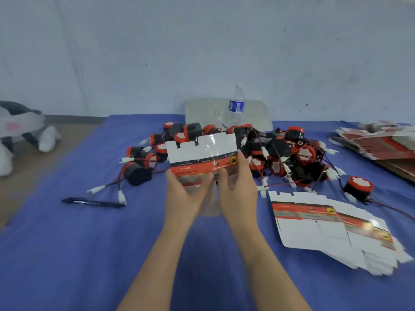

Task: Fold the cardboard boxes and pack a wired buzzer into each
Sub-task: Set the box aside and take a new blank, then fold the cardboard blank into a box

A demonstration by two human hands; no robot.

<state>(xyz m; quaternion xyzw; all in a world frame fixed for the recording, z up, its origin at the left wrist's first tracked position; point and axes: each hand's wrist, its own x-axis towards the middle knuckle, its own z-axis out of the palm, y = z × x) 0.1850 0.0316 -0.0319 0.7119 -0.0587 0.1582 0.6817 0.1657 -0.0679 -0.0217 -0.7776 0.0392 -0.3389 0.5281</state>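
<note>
Folding seems just begun: left hand (184,187) and right hand (238,182) grip the flat red-and-white cardboard box blank (202,151), raised before the heap of black-and-red wired buzzers (280,153); next it likely needs squaring open

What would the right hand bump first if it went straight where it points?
Holding the flat box blank, the right hand would likely meet the wired buzzer pile behind it; depth is unclear.
</note>
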